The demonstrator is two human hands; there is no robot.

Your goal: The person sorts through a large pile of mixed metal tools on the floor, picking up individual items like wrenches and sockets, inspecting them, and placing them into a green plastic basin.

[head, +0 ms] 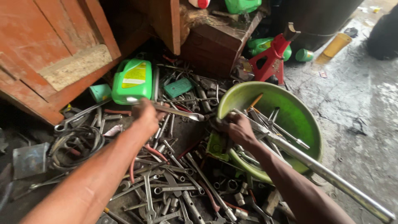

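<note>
My left hand [145, 116] is closed around a steel wrench [182, 113] whose free end points right, held above a heap of spanners [174, 182] on the dirty floor. My right hand [238, 128] grips the near rim of a green plastic basin [298, 120] that holds several tools. A long chrome bar [327, 174] runs from the basin's rim past my right forearm toward the lower right corner. The two hands are about a hand's width apart, with the wrench tip almost reaching the basin's rim.
A green oil jug [132, 81] lies behind my left hand, beside a reddish wooden cabinet [49, 54]. A red jack stand [273, 56] and green bottles [259, 45] stand behind the basin. Coiled black cable [74, 145] lies at left. Grey concrete floor [365, 108] spreads to the right.
</note>
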